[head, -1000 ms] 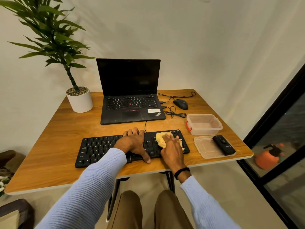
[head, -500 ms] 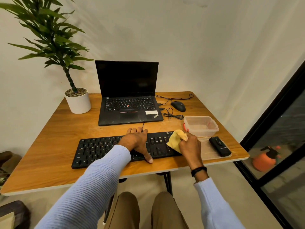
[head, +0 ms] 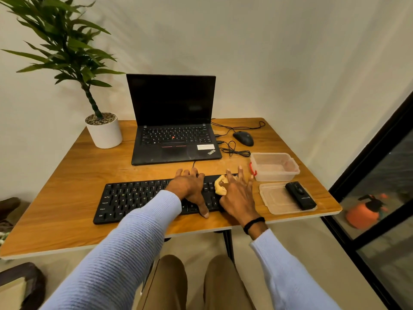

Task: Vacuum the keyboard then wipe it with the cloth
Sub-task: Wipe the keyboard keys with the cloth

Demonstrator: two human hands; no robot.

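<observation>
L hand (head: 190,186) flat on keyboard (head: 134,198) centre, fingers straight, prob. steadying it. R hand (head: 237,198), fingers splayed, presses cloth (head: 220,186) on keyboard's right end.

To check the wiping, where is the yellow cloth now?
Head view: the yellow cloth lies on the keyboard, at its right end, under the right hand.

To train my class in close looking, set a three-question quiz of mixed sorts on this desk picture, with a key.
1. True or false: the right hand presses a yellow cloth onto the keyboard.
2. What lies on the clear lid? A mouse; B small black device; C plant pot.
3. Fill in: the open tub has a ____ clip.
Key: 1 true; 2 B; 3 red.
</observation>
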